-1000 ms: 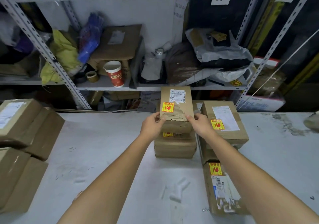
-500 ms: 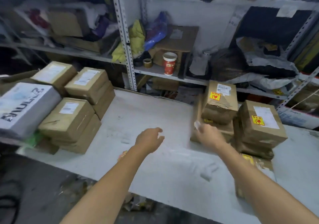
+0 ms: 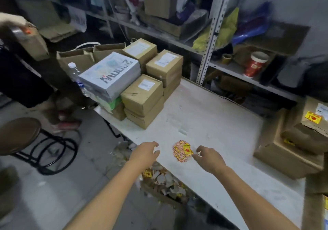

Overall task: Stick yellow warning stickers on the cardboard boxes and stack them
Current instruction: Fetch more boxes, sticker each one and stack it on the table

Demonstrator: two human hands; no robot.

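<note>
Well, on the left my plain boxes (image 3: 143, 95) sat piled at the far end of the desk (image 3: 213, 119), with no yellow on them yet. My left hand (image 3: 145, 152) hung open near the front edge, fingers spread, holding nothing. Just beside it lay the little heap of yellow stickers (image 3: 182, 151). My right hand (image 3: 209, 158) was loose and looked empty too, fingertips close to the heap. Far right stood the marked boxes (image 3: 301, 141). I think I was fetching a new sticker, so next I needed a careful pinch on just one.

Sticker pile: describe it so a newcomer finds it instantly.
Start at the white table. Near its front edge, between the left hand and right hand, lies the sticker pile. Unlike the brown boxes around, it is a flat, loose yellow-and-red heap.
</note>
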